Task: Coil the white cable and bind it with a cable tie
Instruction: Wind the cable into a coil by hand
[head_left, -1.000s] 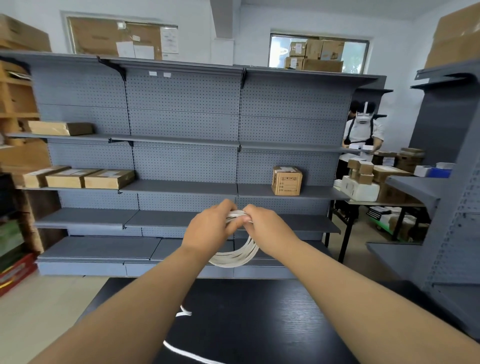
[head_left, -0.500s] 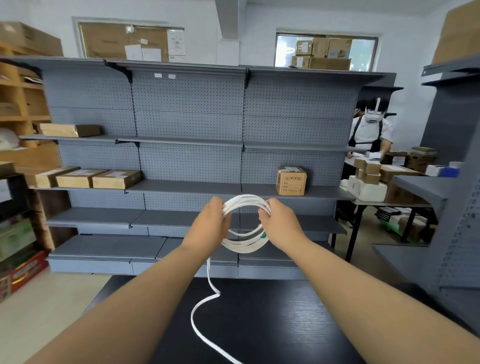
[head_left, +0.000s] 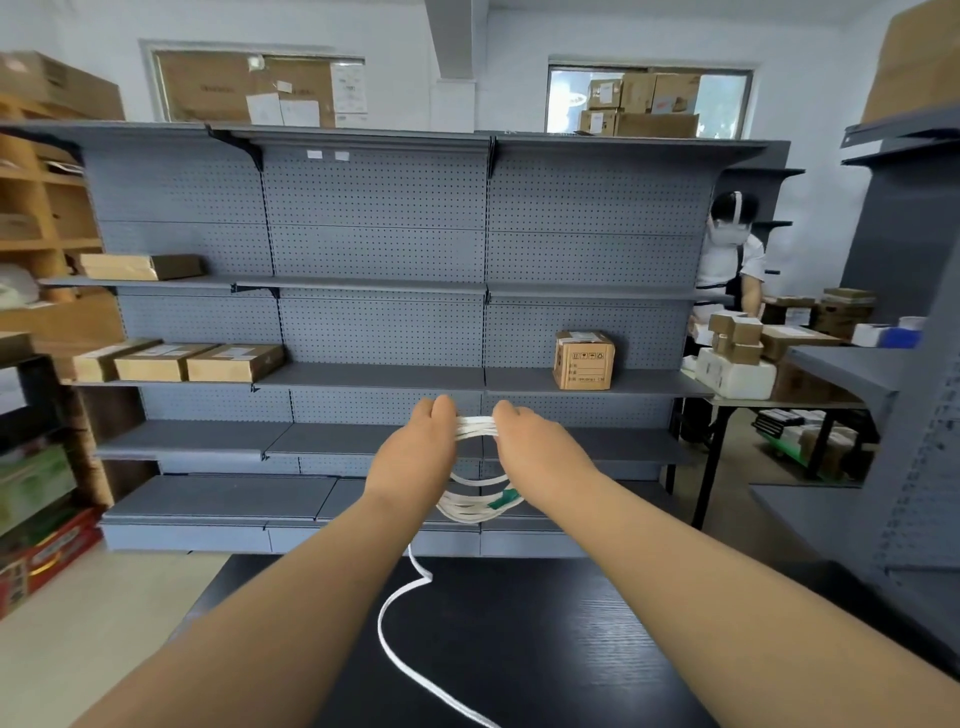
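Observation:
Both hands hold a coil of flat white cable (head_left: 470, 506) up in the air above the black table (head_left: 545, 639). My left hand (head_left: 415, 452) grips the coil's left side and my right hand (head_left: 530, 452) grips its right side, the upper strands stretched between them. The loops hang down between my wrists, with a green piece (head_left: 503, 500) at the lower right of the coil. A loose tail of cable (head_left: 397, 623) drops from the coil and snakes across the table toward me. No cable tie can be made out.
Grey pegboard shelving (head_left: 379, 249) stands behind the table, with flat cartons (head_left: 176, 361) at left and a small box (head_left: 583, 359) at right. A person (head_left: 730, 260) works at a box-laden table at the right. Another grey shelf unit (head_left: 904, 415) stands close on the right.
My hands first spread apart, opening the coil into a wide loop, then drew a little closer with the top strands pulled flat. More loose cable trails on the table.

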